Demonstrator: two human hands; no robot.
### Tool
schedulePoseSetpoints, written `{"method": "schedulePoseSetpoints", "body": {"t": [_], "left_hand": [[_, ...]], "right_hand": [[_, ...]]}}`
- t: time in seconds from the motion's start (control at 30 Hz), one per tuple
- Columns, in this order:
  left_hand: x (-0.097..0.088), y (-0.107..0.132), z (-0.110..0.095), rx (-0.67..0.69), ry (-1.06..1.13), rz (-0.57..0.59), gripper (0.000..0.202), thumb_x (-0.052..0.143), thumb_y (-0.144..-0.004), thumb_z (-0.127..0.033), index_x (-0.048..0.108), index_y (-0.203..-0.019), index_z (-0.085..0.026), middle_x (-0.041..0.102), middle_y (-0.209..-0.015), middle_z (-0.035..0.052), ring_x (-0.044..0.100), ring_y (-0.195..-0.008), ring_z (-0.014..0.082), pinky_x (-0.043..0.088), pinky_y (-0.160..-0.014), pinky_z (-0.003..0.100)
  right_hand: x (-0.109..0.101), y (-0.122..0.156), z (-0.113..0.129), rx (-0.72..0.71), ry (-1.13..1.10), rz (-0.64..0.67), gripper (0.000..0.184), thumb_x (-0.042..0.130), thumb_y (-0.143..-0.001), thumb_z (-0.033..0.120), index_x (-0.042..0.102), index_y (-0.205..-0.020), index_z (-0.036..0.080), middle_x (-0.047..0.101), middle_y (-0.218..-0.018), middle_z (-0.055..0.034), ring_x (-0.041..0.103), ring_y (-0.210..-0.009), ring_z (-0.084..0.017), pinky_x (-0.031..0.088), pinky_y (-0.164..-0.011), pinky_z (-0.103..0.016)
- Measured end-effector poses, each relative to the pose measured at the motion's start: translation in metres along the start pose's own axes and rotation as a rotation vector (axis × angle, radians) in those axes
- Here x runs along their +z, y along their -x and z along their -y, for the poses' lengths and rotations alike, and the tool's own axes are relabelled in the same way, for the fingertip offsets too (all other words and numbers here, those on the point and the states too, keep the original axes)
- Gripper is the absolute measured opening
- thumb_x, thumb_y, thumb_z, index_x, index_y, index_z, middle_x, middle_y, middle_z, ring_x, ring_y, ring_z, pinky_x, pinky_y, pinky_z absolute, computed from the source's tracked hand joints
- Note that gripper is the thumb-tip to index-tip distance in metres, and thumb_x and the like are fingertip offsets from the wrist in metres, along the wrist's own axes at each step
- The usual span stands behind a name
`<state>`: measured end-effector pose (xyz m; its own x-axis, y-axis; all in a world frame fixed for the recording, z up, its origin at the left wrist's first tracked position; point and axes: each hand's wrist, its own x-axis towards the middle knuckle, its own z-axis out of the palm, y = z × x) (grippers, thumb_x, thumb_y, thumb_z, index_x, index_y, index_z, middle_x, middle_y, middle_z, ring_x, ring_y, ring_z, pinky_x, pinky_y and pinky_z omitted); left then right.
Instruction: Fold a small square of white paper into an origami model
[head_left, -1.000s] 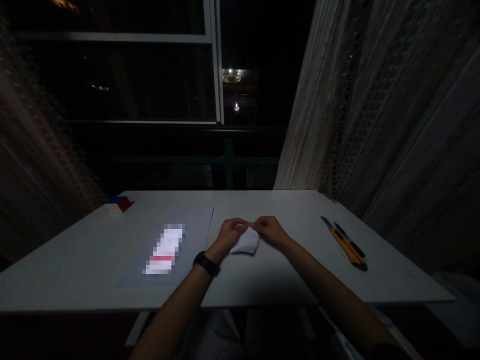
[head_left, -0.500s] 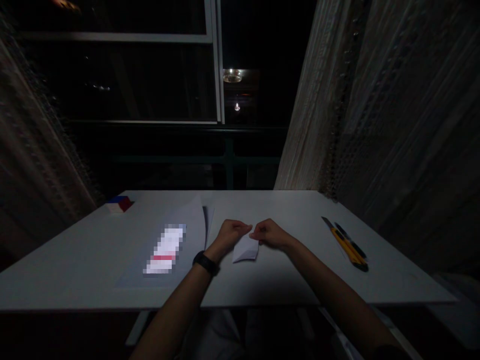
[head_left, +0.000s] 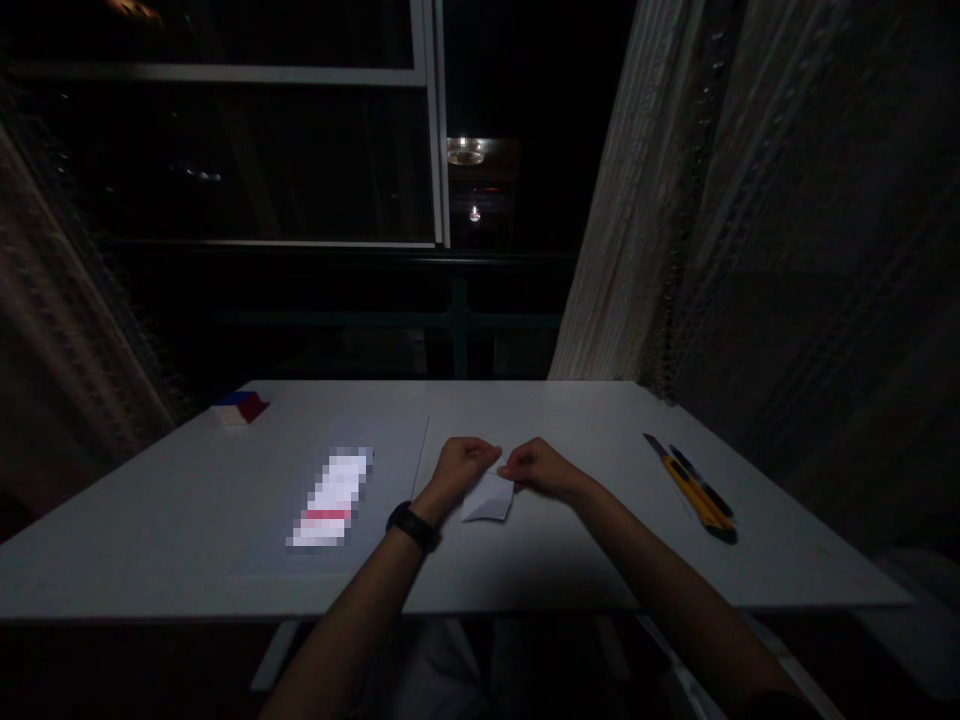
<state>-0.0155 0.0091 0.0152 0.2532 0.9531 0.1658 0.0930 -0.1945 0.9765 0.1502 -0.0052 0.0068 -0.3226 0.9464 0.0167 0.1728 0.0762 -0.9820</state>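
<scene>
Paper (head_left: 487, 497) slightly leftward, seemingly between hands (head_left: 459, 468) (head_left: 543, 468)

Is a small piece of white paper (head_left: 487, 500), folded, with a faint crease across the upper face. Looks roughly four-sided, with the near edge exposed, pointing toward the person. Is pinched at the far end between left grip (head_left: 459, 467) and right grip (head_left: 543, 468), partly hidden there. Sits around the middle of the surface (head_left: 592, 565); cannot be told whether resting or slightly raised.
</scene>
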Motion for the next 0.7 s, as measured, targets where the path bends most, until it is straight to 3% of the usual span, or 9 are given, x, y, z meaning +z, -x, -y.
{"method": "schedulePoseSetpoints", "body": {"t": [0.27, 0.5, 0.7], "left_hand": [[0.001, 0.003, -0.001, -0.070, 0.121, -0.053, 0.032, 0.072, -0.054, -0.039, 0.067, -0.062, -0.008, 0.059, -0.054, 0.0041, 0.047, -0.046, 0.0104, 0.033, -0.044, 0.022], [-0.001, -0.003, 0.005, -0.023, 0.175, -0.138, 0.037, 0.072, -0.056, -0.041, 0.069, -0.072, -0.008, 0.066, -0.069, 0.0102, 0.057, -0.059, 0.0165, 0.042, -0.053, 0.026], [-0.001, -0.005, 0.009, -0.020, 0.108, -0.051, 0.038, 0.070, -0.057, -0.043, 0.069, -0.071, -0.007, 0.066, -0.066, 0.0095, 0.056, -0.057, 0.0150, 0.040, -0.053, 0.024]], "right_hand": [[0.005, 0.000, 0.002, 0.002, -0.056, -0.018, 0.036, 0.074, -0.052, 0.043, 0.059, -0.052, 0.011, 0.056, -0.045, -0.0003, 0.050, -0.043, -0.010, 0.038, -0.047, -0.023], [0.012, -0.004, 0.003, -0.049, -0.131, -0.244, 0.038, 0.073, -0.051, 0.046, 0.061, -0.054, 0.011, 0.054, -0.046, -0.0002, 0.047, -0.043, -0.009, 0.038, -0.048, -0.025], [0.004, -0.006, 0.005, -0.060, -0.151, -0.322, 0.038, 0.073, -0.049, 0.048, 0.060, -0.054, 0.012, 0.053, -0.046, 0.0007, 0.043, -0.044, -0.008, 0.033, -0.045, -0.023]]}}
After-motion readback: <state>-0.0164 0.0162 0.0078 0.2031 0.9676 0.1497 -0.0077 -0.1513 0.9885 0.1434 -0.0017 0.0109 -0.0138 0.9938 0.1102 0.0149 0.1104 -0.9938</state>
